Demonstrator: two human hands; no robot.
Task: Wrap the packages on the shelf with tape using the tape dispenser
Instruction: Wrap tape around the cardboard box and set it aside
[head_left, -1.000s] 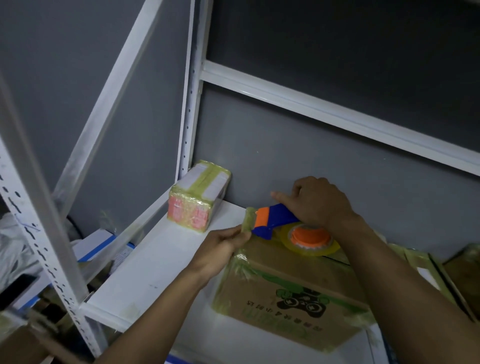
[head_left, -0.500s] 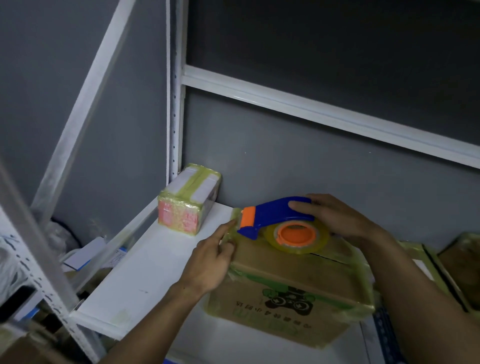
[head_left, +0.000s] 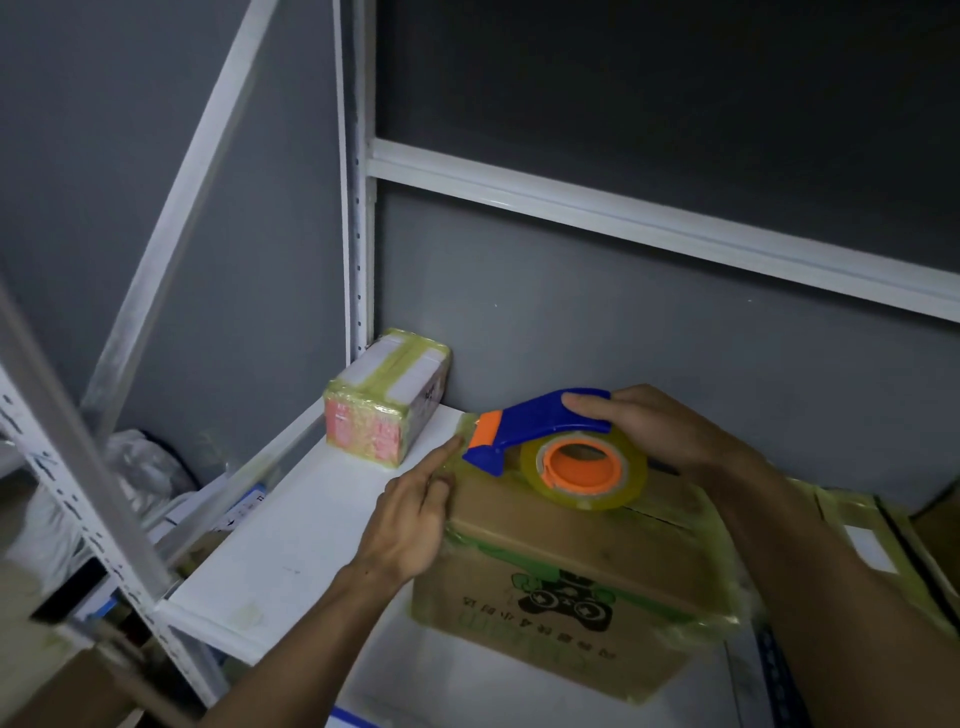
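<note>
Cardboard box (head_left: 571, 545) sits on shelf (head_left: 291, 545), partly taped. Right hand (head_left: 670, 431) curls round the tape dispenser (head_left: 540, 421), roll lying on the box top. Left hand (head_left: 410, 519), index finger outstretched, pins the tape end at the box's corner (likely anchoring it so the strip pulls taut).

Single view, worn on the head, wide-angle, facing forward and down onto the white shelf (head_left: 291, 525) from close above. Near enough to catch the left forearm (head_left: 291, 660) entering at 6 o'clock and the right forearm (head_left: 857, 623) at 4 o'clock. Grey wall (head_left: 623, 338) straight ahead at 12 o'clock.
</note>
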